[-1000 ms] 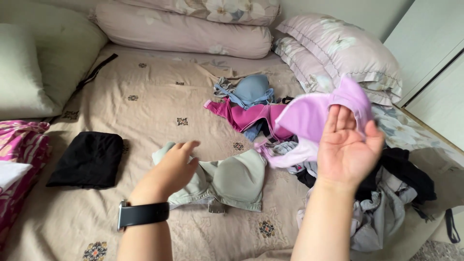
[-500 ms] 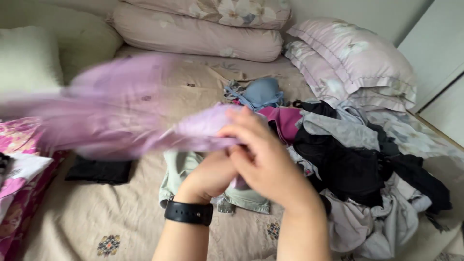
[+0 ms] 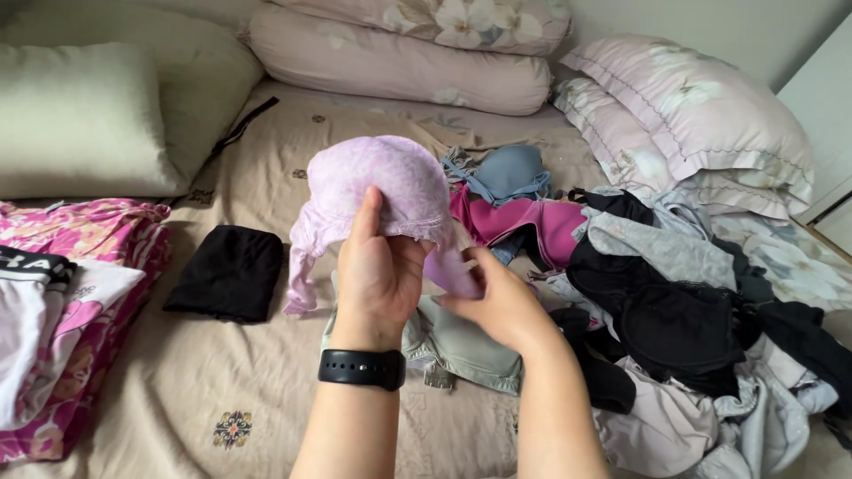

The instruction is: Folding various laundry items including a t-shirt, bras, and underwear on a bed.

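My left hand (image 3: 377, 270), with a black watch on its wrist, holds up a lilac bra (image 3: 373, 182) by the cup, fingers inside it. My right hand (image 3: 497, 302) grips the bra's other lilac part just to the right, below the cup. Under both hands a pale green bra (image 3: 461, 346) lies flat on the beige bed sheet (image 3: 222, 381). Beyond them lie a magenta bra (image 3: 524, 217) and a blue-grey bra (image 3: 510, 168).
A folded black garment (image 3: 229, 270) lies to the left. A pink floral stack with white clothes (image 3: 62, 293) fills the left edge. A heap of black and grey clothes (image 3: 683, 310) covers the right. Pillows (image 3: 399, 62) line the head of the bed.
My right hand swung the lilac bra from the right pile across to the middle. Both hands now hold it above the pale green bra, and it hangs still.
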